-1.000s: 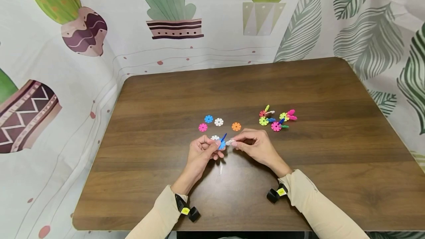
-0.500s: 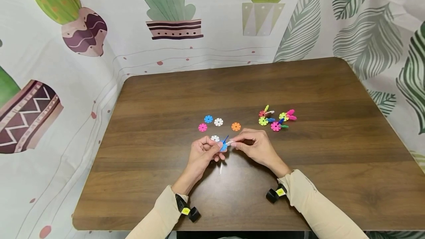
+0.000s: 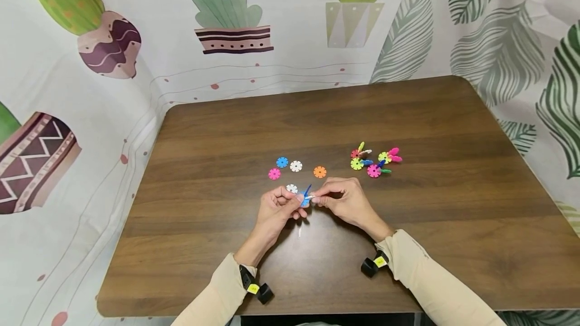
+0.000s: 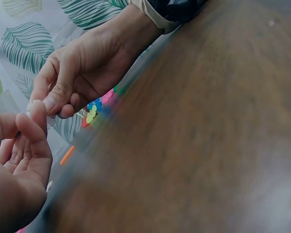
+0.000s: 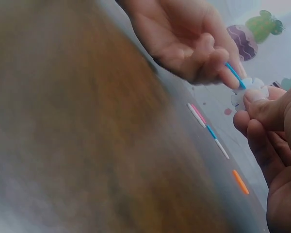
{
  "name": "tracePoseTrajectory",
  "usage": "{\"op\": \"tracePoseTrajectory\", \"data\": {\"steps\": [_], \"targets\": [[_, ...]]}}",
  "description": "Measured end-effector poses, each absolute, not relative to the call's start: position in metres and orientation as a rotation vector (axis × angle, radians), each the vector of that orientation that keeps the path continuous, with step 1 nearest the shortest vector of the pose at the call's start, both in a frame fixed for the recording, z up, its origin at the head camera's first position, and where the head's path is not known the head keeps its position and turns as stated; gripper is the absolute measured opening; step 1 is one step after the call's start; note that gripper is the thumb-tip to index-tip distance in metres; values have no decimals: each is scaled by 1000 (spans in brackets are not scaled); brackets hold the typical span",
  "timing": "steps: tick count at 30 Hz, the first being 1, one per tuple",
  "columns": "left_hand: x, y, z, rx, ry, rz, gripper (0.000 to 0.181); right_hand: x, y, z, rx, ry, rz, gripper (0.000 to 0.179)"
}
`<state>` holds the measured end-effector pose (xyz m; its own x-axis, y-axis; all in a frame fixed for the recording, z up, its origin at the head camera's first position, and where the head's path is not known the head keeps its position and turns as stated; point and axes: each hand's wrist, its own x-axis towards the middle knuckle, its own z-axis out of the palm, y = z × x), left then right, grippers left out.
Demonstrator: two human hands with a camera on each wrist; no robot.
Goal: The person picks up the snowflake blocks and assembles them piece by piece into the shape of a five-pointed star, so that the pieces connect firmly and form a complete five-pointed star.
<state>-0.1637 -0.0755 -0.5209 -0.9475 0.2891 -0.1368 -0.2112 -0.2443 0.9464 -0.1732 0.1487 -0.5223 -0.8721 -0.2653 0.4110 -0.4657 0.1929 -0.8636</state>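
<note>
My left hand (image 3: 280, 205) pinches a light blue notched disc (image 3: 304, 199) between thumb and fingers. A dark blue disc (image 3: 308, 189) stands edge-on in it, pointing up and away. From the right, my right hand (image 3: 346, 199) pinches a white notched disc (image 5: 240, 100) by its rim. In the right wrist view the white disc meets the edge of the light blue one, the two at an angle to each other. Both hands are above the table, fingertips almost together. In the left wrist view the fingers hide most of the discs.
Beyond the hands lie loose flat discs: blue (image 3: 282, 162), pink (image 3: 274, 174), orange (image 3: 319, 172) and two white, one of them (image 3: 296, 166) farther back. Several joined disc clusters (image 3: 373, 170) sit to the right on the brown wooden table (image 3: 204, 245). A printed cloth hangs behind.
My right hand has moved slightly left, bringing the white disc from just beside the light blue disc into its edge. The left hand has shifted slightly right; the loose discs stay put.
</note>
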Motion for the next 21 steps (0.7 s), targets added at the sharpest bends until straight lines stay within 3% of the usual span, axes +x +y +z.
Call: {"op": "tracePoseTrajectory", "data": {"steps": [21], "targets": [[-166,-77,-519,111,1689,2300,13,-175,146,-519,631,-2339,1700,12]]}}
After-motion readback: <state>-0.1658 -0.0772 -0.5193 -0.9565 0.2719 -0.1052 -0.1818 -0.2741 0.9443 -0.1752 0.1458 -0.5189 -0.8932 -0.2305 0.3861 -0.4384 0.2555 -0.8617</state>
